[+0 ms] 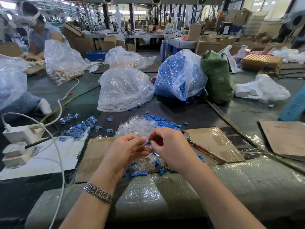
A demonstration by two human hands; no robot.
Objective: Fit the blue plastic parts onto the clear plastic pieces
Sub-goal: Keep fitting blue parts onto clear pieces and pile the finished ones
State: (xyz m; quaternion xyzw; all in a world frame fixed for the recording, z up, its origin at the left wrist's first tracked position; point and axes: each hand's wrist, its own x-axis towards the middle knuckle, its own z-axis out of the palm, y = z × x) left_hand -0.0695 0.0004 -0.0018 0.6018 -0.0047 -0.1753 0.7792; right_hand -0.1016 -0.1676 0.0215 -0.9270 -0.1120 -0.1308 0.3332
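Pinching one blue part [148,142] | two hands: left hand [125,152], right hand [171,146] | one clear piece [146,147]

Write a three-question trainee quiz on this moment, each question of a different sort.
1. True or false: the right hand pinches a blue part.
2. Which bag stands beside the green bag? A) bag of blue parts B) bag of clear pieces
3. Fill in: the pliers lie on taped ____.

Key: 1 true; 2 A; 3 cardboard.
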